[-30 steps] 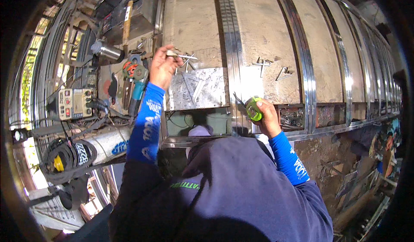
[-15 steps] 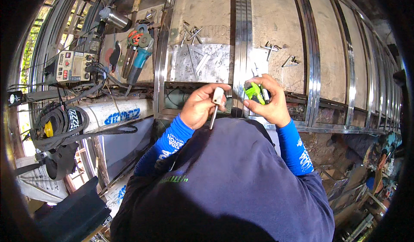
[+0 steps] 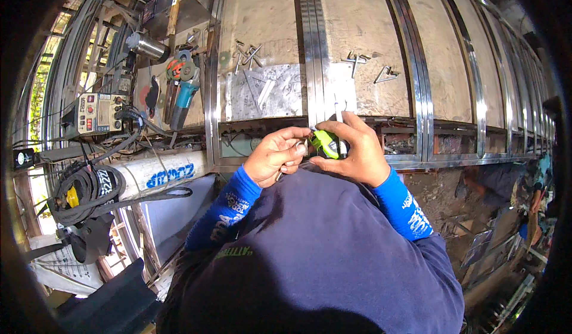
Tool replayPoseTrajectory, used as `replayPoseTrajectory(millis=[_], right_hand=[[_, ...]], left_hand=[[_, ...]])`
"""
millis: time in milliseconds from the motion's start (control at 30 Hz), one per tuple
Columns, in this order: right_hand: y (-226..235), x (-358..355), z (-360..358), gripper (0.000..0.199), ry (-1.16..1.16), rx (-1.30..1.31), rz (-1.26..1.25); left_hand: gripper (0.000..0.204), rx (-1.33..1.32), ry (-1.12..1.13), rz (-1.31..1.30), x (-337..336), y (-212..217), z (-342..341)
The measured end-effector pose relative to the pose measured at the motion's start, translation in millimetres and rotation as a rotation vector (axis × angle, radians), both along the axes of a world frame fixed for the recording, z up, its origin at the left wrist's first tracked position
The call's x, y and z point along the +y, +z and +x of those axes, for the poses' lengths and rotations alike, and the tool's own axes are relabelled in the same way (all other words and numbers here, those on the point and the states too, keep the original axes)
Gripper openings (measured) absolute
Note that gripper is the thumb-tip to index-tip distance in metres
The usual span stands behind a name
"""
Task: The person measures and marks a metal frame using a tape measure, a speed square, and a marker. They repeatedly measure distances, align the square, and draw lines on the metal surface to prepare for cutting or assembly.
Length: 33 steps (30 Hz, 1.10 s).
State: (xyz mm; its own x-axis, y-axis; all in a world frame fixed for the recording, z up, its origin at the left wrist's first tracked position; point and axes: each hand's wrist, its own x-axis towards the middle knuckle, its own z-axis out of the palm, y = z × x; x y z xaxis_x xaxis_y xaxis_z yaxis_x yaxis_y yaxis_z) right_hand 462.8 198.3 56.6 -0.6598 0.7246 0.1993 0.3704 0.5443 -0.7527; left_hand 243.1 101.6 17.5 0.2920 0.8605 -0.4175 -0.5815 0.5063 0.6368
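My right hand (image 3: 356, 149) is closed around a bright green and black tape measure (image 3: 328, 144), held just in front of my chest. Close beside it, my left hand (image 3: 276, 158) has its fingers pinched together, with the tips at the tape measure's left end. Out of the bottom of the left hand pokes a slim metal rod (image 3: 279, 176); its upper part is mostly covered by the fingers. Whether the left fingertips grip the tape's end cannot be made out. Beyond the hands lies a scribbled metal sheet (image 3: 286, 104) with a thin triangular outline on it.
Shiny metal rails (image 3: 316, 48) cross the panelled bench. Short bent metal pieces (image 3: 249, 55) lie on it, with more metal pieces (image 3: 386, 75) at right. An angle grinder (image 3: 186, 92), a steel bottle (image 3: 148, 46) and a control box with cables (image 3: 100, 113) are at left.
My two hands have come together, the right moving left with the tape measure. The left hand has turned, covering the rod's pale end. The view has shifted slightly.
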Motion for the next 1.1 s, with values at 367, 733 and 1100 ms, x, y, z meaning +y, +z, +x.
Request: replayPoseTrajectory(millis=[367, 733, 1100], right_hand=[[0, 4, 3, 0.070, 0.135, -0.105, 0.031], [-9, 34, 21, 0.048, 0.312, -0.148, 0.148], [46, 67, 10, 0.045, 0.485, -0.257, 0.103]], left_hand=[[0.027, 0.006, -0.085, 0.007, 0, 12, -19], [0.030, -0.417, -0.177, -0.109, -14, 4, -58], [0.026, -0.370, -0.200, -0.177, 3, -16, -39]])
